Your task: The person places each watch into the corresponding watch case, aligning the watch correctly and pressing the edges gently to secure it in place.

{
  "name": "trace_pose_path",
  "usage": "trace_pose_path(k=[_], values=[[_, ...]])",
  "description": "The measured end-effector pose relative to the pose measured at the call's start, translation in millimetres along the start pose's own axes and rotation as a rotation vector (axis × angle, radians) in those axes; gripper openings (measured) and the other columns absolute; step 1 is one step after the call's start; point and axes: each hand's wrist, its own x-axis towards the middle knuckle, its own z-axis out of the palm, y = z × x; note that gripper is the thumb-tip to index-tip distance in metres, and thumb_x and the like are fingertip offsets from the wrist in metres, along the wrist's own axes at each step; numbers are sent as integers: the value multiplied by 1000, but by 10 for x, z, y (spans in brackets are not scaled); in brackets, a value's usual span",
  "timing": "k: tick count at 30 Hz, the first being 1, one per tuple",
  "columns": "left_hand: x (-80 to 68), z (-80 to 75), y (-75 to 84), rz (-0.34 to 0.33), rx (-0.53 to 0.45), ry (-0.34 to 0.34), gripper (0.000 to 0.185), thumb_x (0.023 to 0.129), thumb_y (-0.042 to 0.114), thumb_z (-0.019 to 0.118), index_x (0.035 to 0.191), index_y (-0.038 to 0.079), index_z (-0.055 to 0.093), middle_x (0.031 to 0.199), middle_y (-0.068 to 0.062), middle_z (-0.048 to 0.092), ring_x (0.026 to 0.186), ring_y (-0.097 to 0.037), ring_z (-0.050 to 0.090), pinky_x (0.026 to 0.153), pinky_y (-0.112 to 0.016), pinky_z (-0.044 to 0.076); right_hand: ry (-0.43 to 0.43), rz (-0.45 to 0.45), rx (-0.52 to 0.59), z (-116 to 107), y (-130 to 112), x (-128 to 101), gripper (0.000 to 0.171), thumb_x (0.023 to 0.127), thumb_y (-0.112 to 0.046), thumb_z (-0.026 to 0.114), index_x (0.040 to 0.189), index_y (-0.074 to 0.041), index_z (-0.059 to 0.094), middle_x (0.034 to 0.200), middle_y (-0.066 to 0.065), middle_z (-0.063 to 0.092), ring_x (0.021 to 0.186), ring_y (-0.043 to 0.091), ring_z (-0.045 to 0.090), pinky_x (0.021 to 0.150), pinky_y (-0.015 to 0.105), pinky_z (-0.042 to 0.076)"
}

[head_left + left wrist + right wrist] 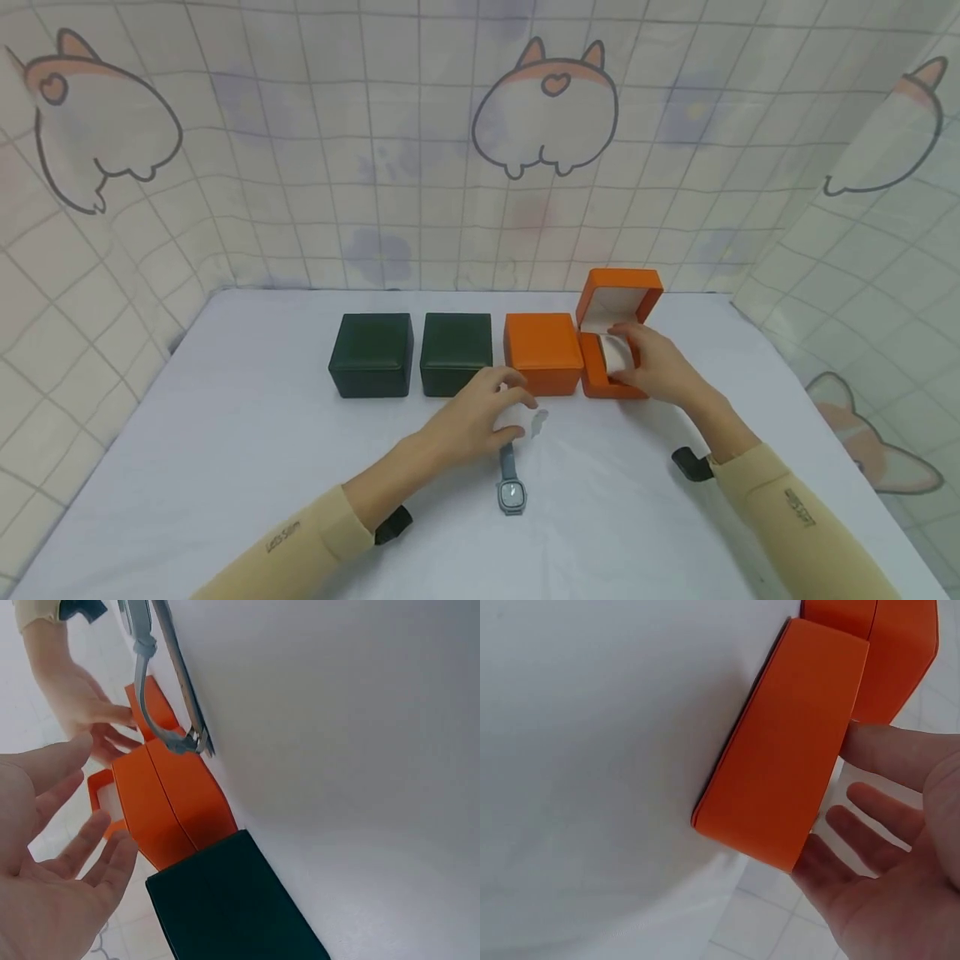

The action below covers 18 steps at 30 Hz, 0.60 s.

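Left hand: the left hand (483, 417) hovers low over the table (225, 433), just in front of the closed orange box (543, 352); the wrist view shows its fingers (60, 787) straight and spread, holding nothing.
Right hand: the right hand (652, 367) is at the open orange box (611, 350), fingers (885, 817) stretched out loosely over its top and front, thumb along the near side. No pinch, no curl round it that I can see.
Open orange box: farthest right in the row, lid standing up behind the right hand, white lining showing inside. A pale cushion (615, 354) sits in it, right under the fingertips.
Watch: a grey-blue watch (512, 487) lies flat on the table just below the left hand, face toward the person, strap running up under the fingers. Whether the hand touches the strap, I cannot tell.
White bit: something small and pale (538, 423) lies beside the left fingertips; too blurred to name.
Closed orange box: touching the open one, directly beyond the left hand.
Green boxes: two dark green boxes, (371, 354) and (455, 352), both shut, side by side to the left of the left hand.
Sleeves: beige sleeves on both arms, a black clip at each wrist.
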Motion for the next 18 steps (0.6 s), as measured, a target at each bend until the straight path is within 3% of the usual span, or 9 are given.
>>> trace_pose_path(k=[11,18], values=[[-83,42,24,-98,-36,-77,29,93,16,79,121,16,73,136,-5,57,127,-22,49,110,-39,44,-32,20,-82,24,19,81,63,85,-1,78,140,8,51,137,28,53,120,45,49,107,64,40],[-153,78,-4,-107,-53,-104,29,94,19,79,122,17,72,136,-5,56,126,-22,50,110,-38,44,-41,1,-162,56,28,128,62,82,-4,81,138,7,55,138,29,49,119,47,45,102,64,44]])
